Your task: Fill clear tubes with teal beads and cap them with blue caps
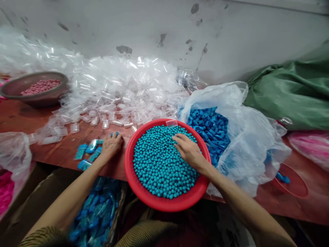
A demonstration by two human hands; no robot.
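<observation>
My left hand [112, 148] rests on the table with its fingers bent over a small blue piece [117, 133], mostly hidden beneath them. Beside it lie several flat clear cases with blue ends and blue beads inside [81, 151]. My right hand [189, 149] is over the turquoise beads [161, 164], its fingers a little apart, with nothing visible in them. These beads fill a red plastic basin [168, 204] at the table's front edge. One clear, flat plastic case [171, 123] lies at the basin's far rim, just beyond my right fingertips.
Clear plastic cases [123, 92] are heaped along the wall. An open bag [236, 120] of blue plastic parts [210, 133] stands right of the basin. A bowl [48, 96] with pink beads sits at left. Below the edge, a box holds blue filled cases [95, 212].
</observation>
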